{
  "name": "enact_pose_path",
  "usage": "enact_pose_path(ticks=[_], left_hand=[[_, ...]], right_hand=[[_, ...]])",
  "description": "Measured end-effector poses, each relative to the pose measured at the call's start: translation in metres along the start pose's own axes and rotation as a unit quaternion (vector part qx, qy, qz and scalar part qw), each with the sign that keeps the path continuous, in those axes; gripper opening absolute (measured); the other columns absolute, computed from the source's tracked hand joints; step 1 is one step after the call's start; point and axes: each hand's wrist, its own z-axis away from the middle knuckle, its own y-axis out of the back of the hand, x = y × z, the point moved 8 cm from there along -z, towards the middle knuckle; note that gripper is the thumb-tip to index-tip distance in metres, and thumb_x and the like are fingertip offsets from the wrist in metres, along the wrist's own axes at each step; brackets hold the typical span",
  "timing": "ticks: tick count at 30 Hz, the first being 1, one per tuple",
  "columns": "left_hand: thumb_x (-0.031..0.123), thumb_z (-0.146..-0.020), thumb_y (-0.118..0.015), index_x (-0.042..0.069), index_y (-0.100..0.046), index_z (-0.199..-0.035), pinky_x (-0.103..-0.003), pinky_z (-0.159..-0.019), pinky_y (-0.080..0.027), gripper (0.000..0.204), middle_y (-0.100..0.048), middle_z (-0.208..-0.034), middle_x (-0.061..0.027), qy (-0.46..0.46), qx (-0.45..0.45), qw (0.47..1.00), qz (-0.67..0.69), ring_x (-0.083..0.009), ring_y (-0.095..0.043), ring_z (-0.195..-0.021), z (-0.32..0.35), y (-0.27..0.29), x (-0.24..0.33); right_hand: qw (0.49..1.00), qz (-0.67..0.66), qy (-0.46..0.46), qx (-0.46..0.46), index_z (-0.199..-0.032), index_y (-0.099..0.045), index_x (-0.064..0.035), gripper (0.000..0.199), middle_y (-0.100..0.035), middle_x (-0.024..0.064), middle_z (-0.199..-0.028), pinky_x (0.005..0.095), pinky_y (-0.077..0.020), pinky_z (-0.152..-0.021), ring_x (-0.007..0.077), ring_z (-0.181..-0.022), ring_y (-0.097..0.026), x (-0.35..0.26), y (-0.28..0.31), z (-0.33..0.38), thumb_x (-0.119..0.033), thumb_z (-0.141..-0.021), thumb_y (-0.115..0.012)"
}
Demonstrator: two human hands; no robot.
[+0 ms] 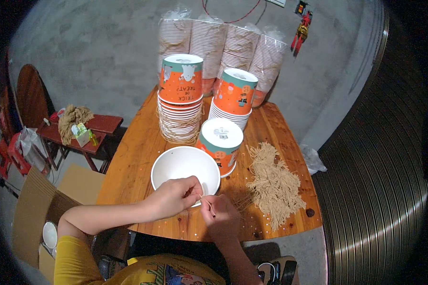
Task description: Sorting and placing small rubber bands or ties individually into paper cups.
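A white-lined paper bucket (pixel 179 164) lies tipped on the wooden table, its open mouth toward me. At its near rim my left hand (pixel 176 197) pinches a tan cord (pixel 206 201), fingers closed. My right hand (pixel 221 216), just to the right, is also closed on this cord. Touching the bucket's right side, an orange and green bucket (pixel 222 142) stands upside down. A loose heap of tan cords (pixel 276 185) lies to the right of my hands.
Behind stand a bucket stack with cord handles (pixel 179 118) and another stack (pixel 234 102). Bagged bucket stacks (pixel 207 45) line the back. An open cardboard box (pixel 38 213) is at lower left, a red bench (pixel 100 123) farther off. A ribbed shutter (pixel 375 199) rises at right.
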Motion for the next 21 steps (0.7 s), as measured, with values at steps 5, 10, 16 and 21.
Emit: enact_pose_path(ticks=[5,10,16,21], left_hand=[[0.007,-0.085,-0.058,0.001,-0.055,-0.086,-0.03,-0.06,-0.045,0.007,-0.058,-0.071,-0.0075,-0.004,0.011,0.999,0.035,-0.0151,-0.055,-0.065,0.0,0.001,0.0],[0.007,-0.085,-0.058,0.001,-0.055,-0.086,-0.029,-0.059,-0.045,0.007,-0.056,-0.069,-0.006,-0.008,0.012,0.999,0.036,-0.0128,-0.053,-0.064,0.0,0.001,-0.004],[0.006,-0.085,-0.058,0.002,-0.053,-0.085,-0.025,-0.06,-0.042,0.006,-0.051,-0.069,-0.0014,0.014,-0.008,0.995,0.099,-0.0084,-0.048,-0.065,-0.001,0.0,-0.011],[0.0,-0.083,-0.058,0.006,-0.047,-0.094,-0.021,-0.062,-0.04,0.016,-0.048,-0.078,0.0023,-0.003,-0.06,0.98,0.188,-0.0052,-0.043,-0.068,-0.01,-0.009,-0.003]], right_hand=[[0.998,-0.035,-0.038,-0.02,-0.079,-0.059,-0.0093,0.013,-0.054,0.0063,-0.068,0.0332,-0.0449,-0.049,0.0224,-0.055,-0.055,0.004,-0.003,0.001,-0.004,-0.072,-0.069],[0.995,-0.07,-0.073,-0.022,-0.08,-0.059,-0.0091,0.013,-0.054,0.006,-0.068,0.0333,-0.045,-0.05,0.0222,-0.055,-0.055,-0.001,0.004,-0.004,-0.004,-0.073,-0.069],[0.985,-0.085,-0.129,-0.075,-0.081,-0.06,-0.0083,0.012,-0.053,0.006,-0.068,0.0312,-0.0438,-0.051,0.02,-0.055,-0.053,-0.002,0.001,-0.005,-0.005,-0.073,-0.069],[0.983,-0.127,-0.127,0.021,-0.08,-0.059,-0.0063,0.008,-0.051,0.0025,-0.067,0.0275,-0.0403,-0.05,0.0129,-0.053,-0.048,0.028,-0.01,0.018,-0.004,-0.076,-0.066]])
